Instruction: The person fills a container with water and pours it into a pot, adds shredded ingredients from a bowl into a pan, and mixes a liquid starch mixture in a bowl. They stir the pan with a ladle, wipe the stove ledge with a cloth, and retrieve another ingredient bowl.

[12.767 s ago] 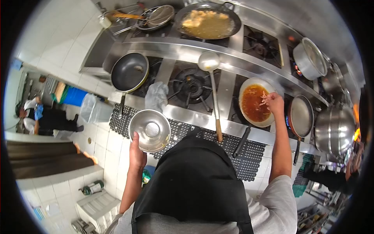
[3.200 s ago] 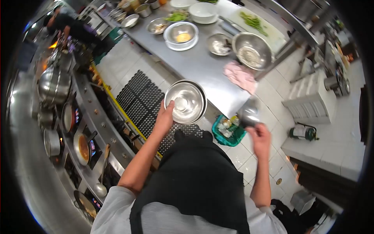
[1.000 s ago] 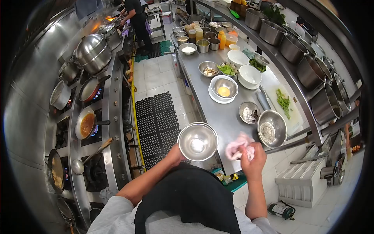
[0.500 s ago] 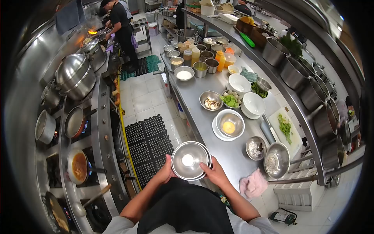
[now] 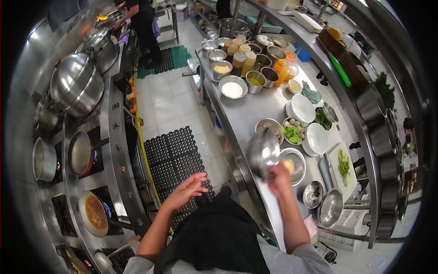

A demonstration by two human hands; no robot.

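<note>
Partly behind right grip [image 5: 277, 179] and its steel bowl [image 5: 264, 153], something yellow [image 5: 289, 167].

- A steel worktable [image 5: 262, 106] is set lengthwise beside an aisle.
- Left of the worktable, across that aisle, a steel stove range [image 5: 119, 137] is backed by a steel wall [image 5: 27, 91], by which light is thrown back as glare.
- Between worktable and range, the floor [image 5: 159, 109] is laid with pale square tiles.
- Alongside the worktable's near part, these tiles are covered by a black perforated mat [image 5: 171, 155]; beyond its far end, a green mat [image 5: 181, 57] is seen.
- Above the worktable's right side, a long steel shelf [image 5: 315, 45] is mounted, its line curved by the lens.
</note>
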